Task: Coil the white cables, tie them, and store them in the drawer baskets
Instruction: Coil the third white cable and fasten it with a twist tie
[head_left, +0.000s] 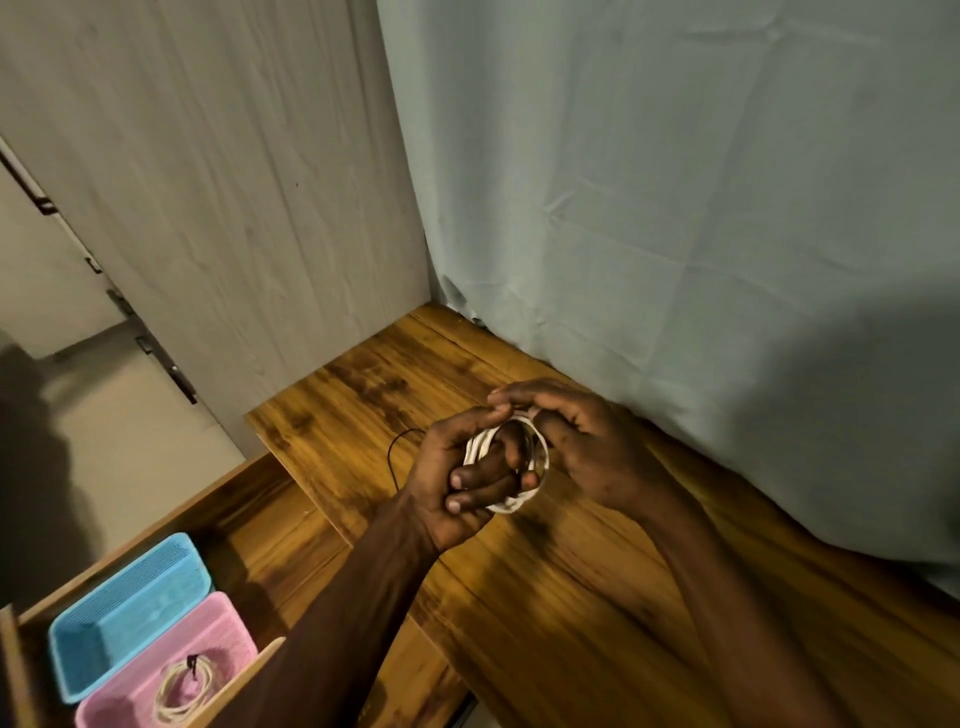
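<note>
Both hands meet above the bench, the left hand left of the right hand, a coil held between them. A tie lies on the bench just left of the left hand. Lower left, the drawer holds two baskets side by side (far basket, near basket); a second coil lies in the near one. A curtain hangs behind the bench.

A home bedroom or living space: a wood-grain table stands against a pale curtain, beside a wardrobe panel, with plastic baskets in an open drawer.
</note>
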